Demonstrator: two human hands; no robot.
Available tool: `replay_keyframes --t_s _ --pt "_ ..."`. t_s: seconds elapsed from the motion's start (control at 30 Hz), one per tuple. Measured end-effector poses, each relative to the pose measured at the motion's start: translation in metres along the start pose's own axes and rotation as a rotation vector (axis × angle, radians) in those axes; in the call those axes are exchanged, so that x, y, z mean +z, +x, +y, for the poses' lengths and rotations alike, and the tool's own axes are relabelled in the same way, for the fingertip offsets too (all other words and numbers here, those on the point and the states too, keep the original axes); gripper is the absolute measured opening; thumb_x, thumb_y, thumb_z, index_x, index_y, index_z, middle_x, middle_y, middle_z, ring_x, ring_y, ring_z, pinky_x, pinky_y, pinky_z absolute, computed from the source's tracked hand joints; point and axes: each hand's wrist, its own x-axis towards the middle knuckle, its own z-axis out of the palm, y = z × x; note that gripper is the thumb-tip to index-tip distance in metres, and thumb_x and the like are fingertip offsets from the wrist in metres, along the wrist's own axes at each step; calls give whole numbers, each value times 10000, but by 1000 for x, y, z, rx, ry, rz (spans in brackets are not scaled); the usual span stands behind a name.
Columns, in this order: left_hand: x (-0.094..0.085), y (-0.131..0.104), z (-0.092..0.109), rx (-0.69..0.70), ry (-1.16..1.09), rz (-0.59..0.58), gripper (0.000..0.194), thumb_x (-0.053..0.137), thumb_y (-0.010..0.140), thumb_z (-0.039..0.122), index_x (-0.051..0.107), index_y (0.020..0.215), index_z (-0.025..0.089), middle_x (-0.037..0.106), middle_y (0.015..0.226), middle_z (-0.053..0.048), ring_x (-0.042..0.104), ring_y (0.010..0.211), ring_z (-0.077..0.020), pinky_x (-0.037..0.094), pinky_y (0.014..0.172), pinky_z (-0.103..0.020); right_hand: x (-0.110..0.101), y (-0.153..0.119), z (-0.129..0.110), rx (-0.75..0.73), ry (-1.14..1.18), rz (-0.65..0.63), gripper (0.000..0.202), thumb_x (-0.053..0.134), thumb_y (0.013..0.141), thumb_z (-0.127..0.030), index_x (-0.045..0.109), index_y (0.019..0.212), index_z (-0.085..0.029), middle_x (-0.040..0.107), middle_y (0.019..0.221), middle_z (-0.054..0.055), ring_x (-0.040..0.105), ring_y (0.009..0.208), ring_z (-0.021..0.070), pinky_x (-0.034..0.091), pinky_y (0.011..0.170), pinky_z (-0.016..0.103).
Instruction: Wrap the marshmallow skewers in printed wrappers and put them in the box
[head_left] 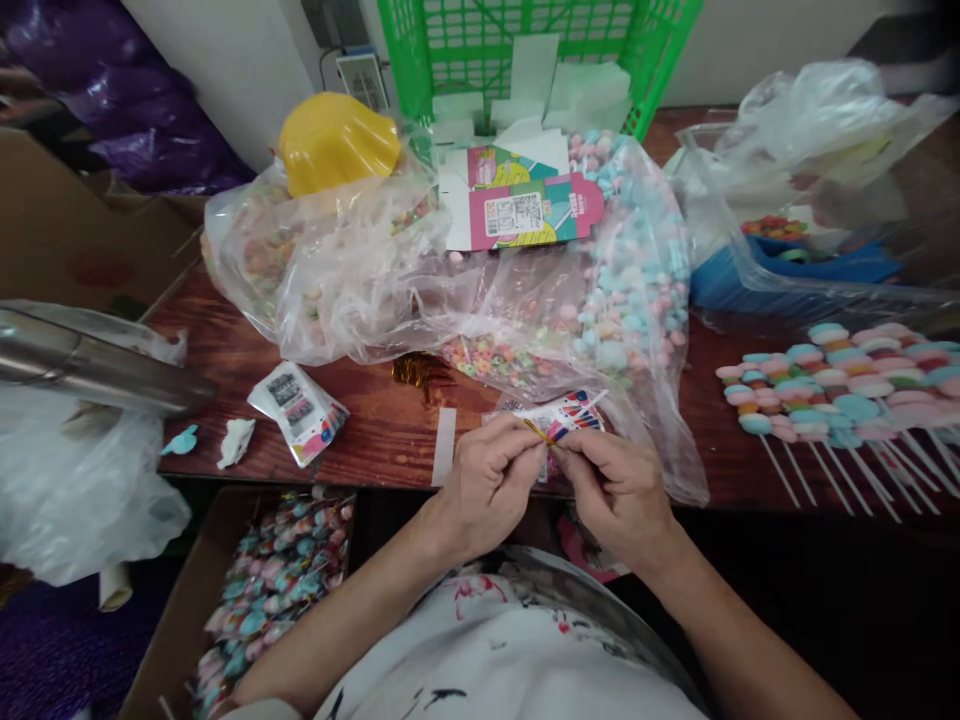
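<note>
My left hand (495,480) and my right hand (619,490) meet at the table's front edge, fingers pinched. Between their fingertips runs a thin gold twist tie (538,431). Just beyond the fingers is a printed clear plastic wrapper (574,408) with red and blue patterns; my fingers partly cover it, and I cannot tell what is inside. A white strip (444,447) lies left of my left hand. More gold twist ties (421,374) lie in a bunch behind it.
Clear bags of marshmallows (630,290) and ring candies (495,358) lie behind my hands. Marshmallow skewers (855,385) are piled right, printed wrappers (300,412) stacked left. A carton (161,640) of candy skewers stands below left. A green crate (660,60) stands at the back.
</note>
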Motion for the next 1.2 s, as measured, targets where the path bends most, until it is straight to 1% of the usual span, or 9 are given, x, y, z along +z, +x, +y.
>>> replay_keyframes --t_s 0.3,0.5,0.6,0.67,0.77,0.83,0.93,1.1,1.2 --pt "11 0 -4 -38 -136 79 190 563 880 238 687 754 167 586 724 -30 541 693 -141 421 685 -251 -6 -11 3 -216 -314 -10 174 477 858 -89 614 782 -165 620 688 60 556 663 171 431 644 303" --pt "15 3 -3 -81 -224 95 171 607 844 226 668 699 158 553 678 -9 492 660 -127 392 651 -241 -13 -12 6 -235 -367 -16 166 496 866 -112 656 850 -149 631 683 61 552 666 172 424 658 312" --pt "17 5 -1 -104 -276 131 158 620 830 226 677 698 164 559 679 -6 499 660 -125 391 650 -241 -12 -14 1 -78 -127 57 135 521 866 -136 652 862 -170 654 739 52 574 700 157 437 677 297" --pt "18 7 2 -93 -299 127 164 624 827 230 678 686 166 563 671 -5 501 649 -124 391 640 -240 -9 -17 0 156 182 67 106 543 870 -194 633 816 -181 630 711 25 553 651 134 430 626 270" --pt "16 11 8 -29 -296 58 185 627 821 231 674 657 161 567 641 -10 502 630 -121 394 632 -241 -7 -20 6 485 689 -81 198 563 859 -329 570 726 -183 490 559 -33 410 487 94 334 467 228" --pt "14 14 11 -11 -295 -13 188 642 805 239 677 643 153 572 626 -14 503 616 -116 397 626 -240 -12 -20 14 545 868 -203 217 586 830 -367 558 728 -177 444 535 -46 360 458 84 301 439 218" --pt "12 18 11 -146 -390 -155 172 691 750 254 684 630 131 577 606 -11 492 577 -96 392 578 -222 -28 -13 22 284 668 -296 131 570 842 -261 581 750 -168 505 599 -18 444 537 101 373 516 233" --pt "11 17 7 -604 -770 -424 129 771 585 203 690 597 104 629 559 -6 536 486 -74 425 477 -178 -57 -4 18 -596 7 -167 194 436 821 -54 591 895 -144 588 681 48 526 669 156 445 639 312" --pt "11 14 7 -792 -869 -633 121 773 551 172 694 607 100 654 539 -10 556 423 -85 452 411 -171 -65 -9 13 -773 -140 -235 232 423 830 -67 607 961 -119 618 713 73 537 686 171 464 649 345"
